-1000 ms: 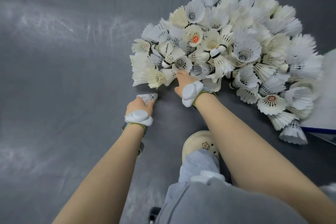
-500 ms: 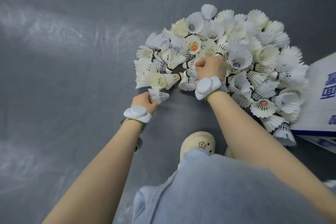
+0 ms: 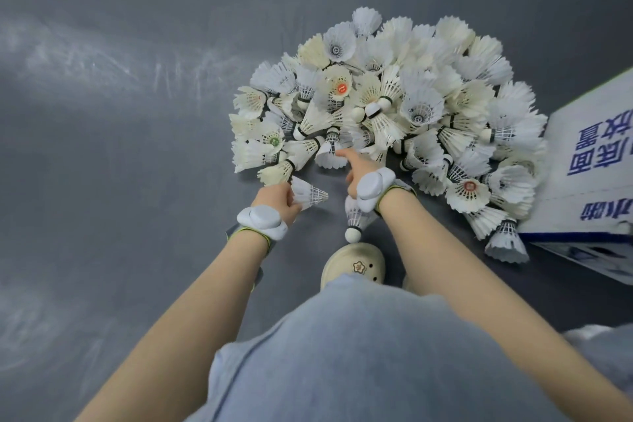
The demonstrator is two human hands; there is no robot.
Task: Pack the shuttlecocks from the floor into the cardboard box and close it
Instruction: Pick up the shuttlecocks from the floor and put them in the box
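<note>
Left hand: the left hand (image 3: 274, 200) pinched one shuttlecock (image 3: 308, 194) by its feathers, cork end pointing right, just off the near edge of the pile.
Right hand: the right hand (image 3: 356, 178) held a second shuttlecock (image 3: 354, 217) under the palm, cork hanging down toward the shoe (image 3: 352, 267); its forefinger reached forward and touched a shuttlecock at the pile's near edge. How the other fingers wrapped the held one was hidden by the white wrist device.
Pile: the pile (image 3: 394, 113) of white shuttlecocks lay heaped on the grey floor (image 3: 120, 164), in front of both hands and running right until it touched the box.
Box: the box (image 3: 589, 164), white with blue print, sat at the right edge, only partly in frame; its opening and flaps could not be seen.
Step in hand: gathering, by my reading. Each hand already carried one while the right reached for another.
Progress: early, I judged, since most of the shuttlecocks were on the floor.
Next move: probably hooking that near-edge shuttlecock into the right hand without dropping the one held, then carrying the handful right to the box.
Risk: feathers crush easily, so a light grip seemed wise.
</note>
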